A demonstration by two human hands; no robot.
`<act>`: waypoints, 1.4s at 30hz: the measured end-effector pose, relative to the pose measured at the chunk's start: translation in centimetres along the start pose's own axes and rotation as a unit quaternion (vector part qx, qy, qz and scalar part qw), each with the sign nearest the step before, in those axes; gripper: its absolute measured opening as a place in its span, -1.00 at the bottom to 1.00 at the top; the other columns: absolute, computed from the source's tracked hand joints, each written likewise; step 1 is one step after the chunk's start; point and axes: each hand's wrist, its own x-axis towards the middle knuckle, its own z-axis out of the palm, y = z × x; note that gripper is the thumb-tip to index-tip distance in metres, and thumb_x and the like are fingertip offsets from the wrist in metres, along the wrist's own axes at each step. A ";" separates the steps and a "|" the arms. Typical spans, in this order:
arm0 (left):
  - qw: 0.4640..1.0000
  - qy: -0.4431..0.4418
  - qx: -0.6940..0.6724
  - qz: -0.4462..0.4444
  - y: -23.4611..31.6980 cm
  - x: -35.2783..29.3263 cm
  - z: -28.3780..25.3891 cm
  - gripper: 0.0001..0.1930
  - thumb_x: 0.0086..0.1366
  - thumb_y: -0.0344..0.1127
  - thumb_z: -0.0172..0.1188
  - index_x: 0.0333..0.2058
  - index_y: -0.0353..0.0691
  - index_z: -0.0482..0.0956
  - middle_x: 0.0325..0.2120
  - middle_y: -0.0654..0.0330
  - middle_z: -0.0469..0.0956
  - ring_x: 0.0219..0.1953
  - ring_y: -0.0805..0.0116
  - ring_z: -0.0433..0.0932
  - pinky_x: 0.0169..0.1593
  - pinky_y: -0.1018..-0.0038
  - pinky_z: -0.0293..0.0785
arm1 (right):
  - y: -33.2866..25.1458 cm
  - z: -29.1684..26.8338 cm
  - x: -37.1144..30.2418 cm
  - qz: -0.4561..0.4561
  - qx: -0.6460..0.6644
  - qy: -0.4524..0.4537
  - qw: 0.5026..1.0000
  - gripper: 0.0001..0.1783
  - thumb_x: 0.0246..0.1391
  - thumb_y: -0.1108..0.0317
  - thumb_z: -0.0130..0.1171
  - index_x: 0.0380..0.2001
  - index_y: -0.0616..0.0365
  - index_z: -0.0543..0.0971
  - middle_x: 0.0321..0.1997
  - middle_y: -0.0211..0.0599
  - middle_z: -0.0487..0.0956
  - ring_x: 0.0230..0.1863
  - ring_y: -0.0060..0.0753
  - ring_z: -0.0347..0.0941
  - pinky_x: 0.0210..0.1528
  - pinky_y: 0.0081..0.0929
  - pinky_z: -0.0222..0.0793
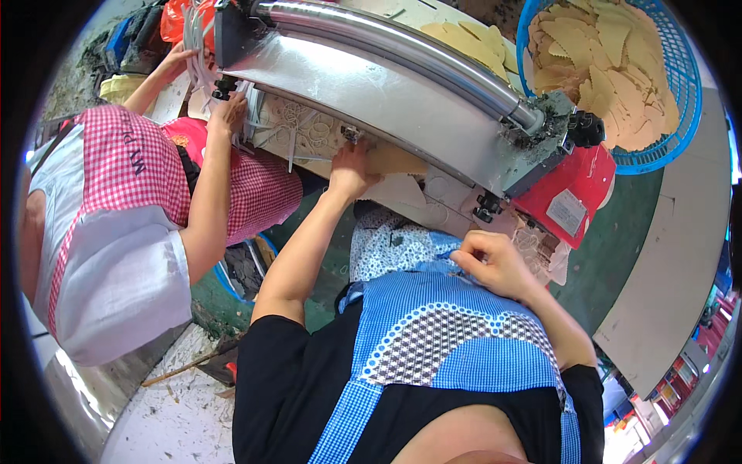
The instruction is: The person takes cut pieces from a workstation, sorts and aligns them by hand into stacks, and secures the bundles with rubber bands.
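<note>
Together, two people lean in at one steel roller machine [371, 81]

At far left, a co-worker in a pink checked apron [127, 162] has both hands up at the machine's left end, among white strips [202, 66]. A black knob [224, 87] sits between those two hands, and an orange-red bag [175, 23] shows behind. Thin pale loops [297, 127] lie scattered on the board to the right.

Next comes the wearer's left hand [353, 166], reaching under the front edge of the steel plate beside a small metal fitting [350, 134]. A flat tan piece [398, 161] lies just to its right, on the board; whether the fingers grasp it cannot be told. More tan pieces [471, 46] rest behind the roller.

The wearer's right hand [495, 264] hangs before the blue checked apron [410, 290], fingers curled inward, thumb near the forefinger; it is unclear whether anything is pinched there. Beyond stands a red container [576, 182] with a pale label. At far right, a blue basket [686, 116] holds heaped tan pieces with wavy edges.
</note>
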 end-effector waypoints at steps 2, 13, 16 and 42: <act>0.999 -0.045 0.005 -0.023 0.1 -0.4 -0.4 -0.31 -0.18 -0.22 0.39 0.00 -0.21 0.35 -0.13 -0.10 0.39 -0.08 -0.11 0.39 -0.01 0.14 0.37 | 2.6 1.0 0.0 0.042 0.006 -0.003 0.999 -0.74 0.04 0.32 0.19 -0.59 0.25 0.44 -0.66 -0.35 0.38 -0.60 -0.61 0.29 -0.55 -0.55 0.20; 0.993 0.028 0.077 0.083 2.0 -4.0 0.5 -0.30 -0.25 -0.20 0.44 -0.04 -0.16 0.39 -0.11 0.06 0.35 -0.03 0.03 0.36 -0.04 0.21 0.39 | 12.8 3.8 7.9 0.026 -0.134 0.101 0.986 -0.49 -0.02 0.19 0.17 -0.04 0.23 0.36 -0.05 0.03 0.43 -0.01 0.03 0.37 0.02 -0.18 0.30; 0.995 0.049 0.049 0.071 1.8 -3.9 0.1 -0.28 -0.30 -0.24 0.46 -0.05 -0.19 0.41 -0.13 -0.02 0.38 -0.06 -0.06 0.37 -0.03 0.16 0.37 | 11.3 6.0 11.6 -0.034 -0.213 0.162 0.963 -0.34 -0.08 0.16 0.20 0.07 0.21 0.26 0.10 0.02 0.31 0.13 0.08 0.24 0.11 -0.15 0.24; 0.938 0.216 -0.204 0.179 2.7 -5.2 5.9 -0.29 -0.22 -0.49 0.05 0.08 -0.28 0.24 -0.04 -0.15 0.30 0.08 -0.17 0.25 0.19 0.14 0.15 | 14.2 8.9 11.9 -0.228 -0.175 0.187 0.939 -0.40 -0.20 0.53 0.00 0.04 0.30 0.24 0.01 0.10 0.29 0.09 0.08 0.18 0.15 -0.17 0.11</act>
